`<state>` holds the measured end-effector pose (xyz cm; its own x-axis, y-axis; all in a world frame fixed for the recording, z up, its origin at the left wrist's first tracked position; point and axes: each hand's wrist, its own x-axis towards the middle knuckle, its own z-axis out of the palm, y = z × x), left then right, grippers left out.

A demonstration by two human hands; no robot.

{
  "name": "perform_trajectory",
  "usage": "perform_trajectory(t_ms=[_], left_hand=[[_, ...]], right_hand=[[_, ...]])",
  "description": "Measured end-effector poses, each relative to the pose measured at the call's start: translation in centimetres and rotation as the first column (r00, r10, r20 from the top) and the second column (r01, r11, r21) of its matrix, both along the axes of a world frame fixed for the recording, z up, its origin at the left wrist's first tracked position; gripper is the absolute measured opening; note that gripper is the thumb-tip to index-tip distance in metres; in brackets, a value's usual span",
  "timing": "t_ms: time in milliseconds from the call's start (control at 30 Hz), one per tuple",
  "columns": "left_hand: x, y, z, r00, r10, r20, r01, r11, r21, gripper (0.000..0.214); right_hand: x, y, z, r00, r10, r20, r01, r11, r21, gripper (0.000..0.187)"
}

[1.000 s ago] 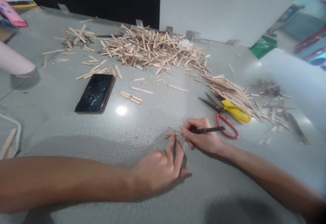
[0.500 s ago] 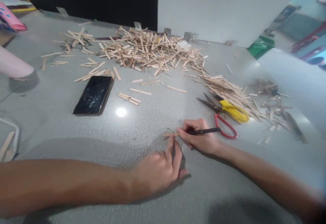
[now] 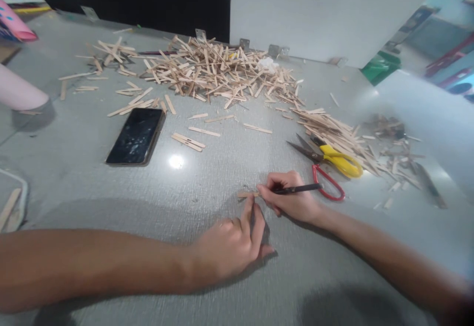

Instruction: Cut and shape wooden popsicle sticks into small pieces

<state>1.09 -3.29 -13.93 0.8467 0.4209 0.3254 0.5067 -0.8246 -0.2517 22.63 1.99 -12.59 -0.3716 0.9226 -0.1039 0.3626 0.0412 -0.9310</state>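
Observation:
My right hand point(image 3: 292, 197) is closed around a black pen point(image 3: 299, 188), held in a writing grip. The pen's tip is hidden by the fingers, close to a short wooden craft stick point(image 3: 246, 194) on the table. My left hand point(image 3: 233, 242) presses the near side of this stick with its index fingertip. The left fingers are stretched out and the thumb is apart from them. The stick's right end is partly covered by my right fingertips. Beyond my right hand lie scissors point(image 3: 318, 157) with a yellow handle, and a red handle loop point(image 3: 329, 183) shows beside them.
A large heap of craft sticks point(image 3: 211, 71) spreads across the back, and another pile point(image 3: 333, 136) lies at the right. Left of centre is a phone point(image 3: 136, 137); near it lie several loose sticks point(image 3: 188, 142). A pink cylinder point(image 3: 20, 89) stands at the far left.
Both hands, the pen and the short stick keep practically the same position. The view has shifted very slightly.

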Motion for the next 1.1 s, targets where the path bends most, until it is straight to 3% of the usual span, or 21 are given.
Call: perform_trajectory(t_ms=[1100], left_hand=[[-0.08, -0.11, -0.08, 1.0, -0.007, 0.005, 0.008, 0.999, -0.035, 0.073]], right_hand=[[0.31, 0.17, 0.03, 1.0, 0.014, 0.016, -0.014, 1.0, 0.011, 0.045]])
